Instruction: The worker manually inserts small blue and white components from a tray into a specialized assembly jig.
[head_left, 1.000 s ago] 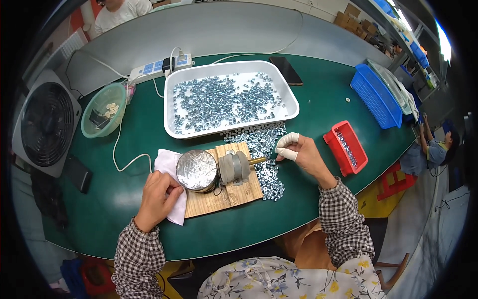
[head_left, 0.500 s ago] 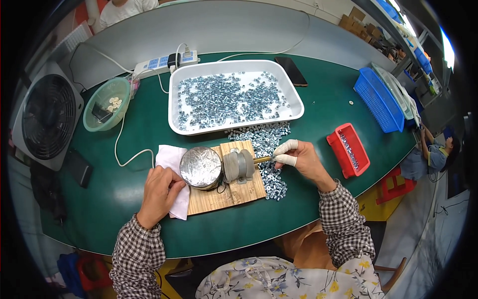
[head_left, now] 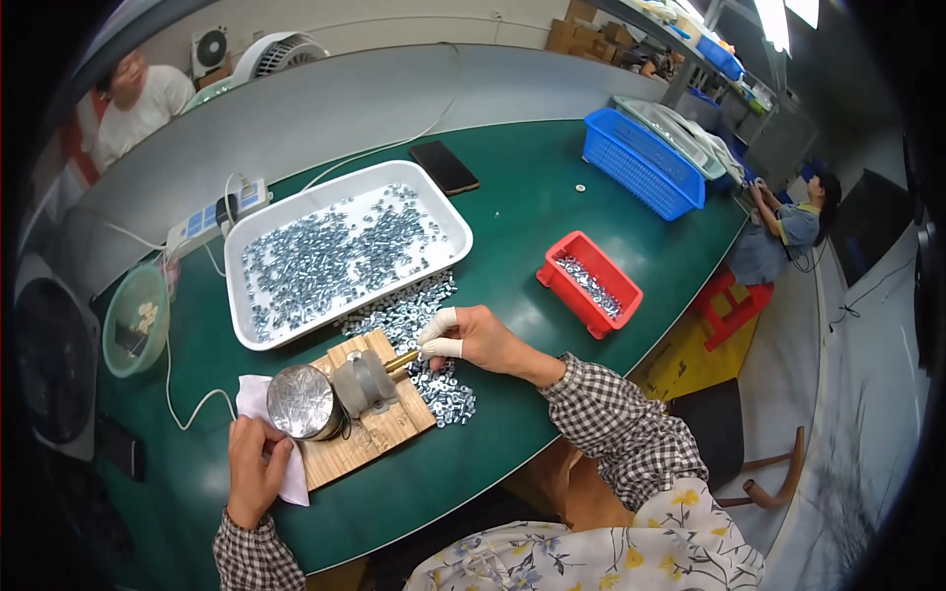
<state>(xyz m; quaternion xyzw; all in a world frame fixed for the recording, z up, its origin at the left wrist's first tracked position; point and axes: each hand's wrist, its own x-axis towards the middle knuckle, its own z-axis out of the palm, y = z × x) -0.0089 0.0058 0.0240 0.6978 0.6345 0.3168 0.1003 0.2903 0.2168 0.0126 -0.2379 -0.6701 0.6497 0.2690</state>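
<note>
A small motor with a foil-topped round body (head_left: 302, 402) and a grey metal housing (head_left: 365, 382) is mounted on a wooden board (head_left: 360, 448). A brass rod (head_left: 399, 361) sticks out of its right end. My right hand (head_left: 483, 340), with white finger cots on thumb and forefinger, is closed in a pinch at the rod's tip. What it pinches looks like a small metal nut, mostly hidden. My left hand (head_left: 258, 468) is closed, its fingers curled on a white cloth (head_left: 294, 481) beside the motor. Loose zinc-coloured nuts (head_left: 448, 399) lie heaped under and around the right hand.
Behind the board stands a white tray (head_left: 236, 313) of similar nuts. A red bin (head_left: 591, 320) holds more at right, near a blue basket (head_left: 650, 177). A phone (head_left: 443, 167), power strip (head_left: 202, 225), green bowl (head_left: 118, 360) and cord surround the work. Co-workers sit beyond the table.
The view has turned to the right, so the table's things appear farther left and tilted. My right hand stays pinched at the rod's tip and my left on the cloth.
</note>
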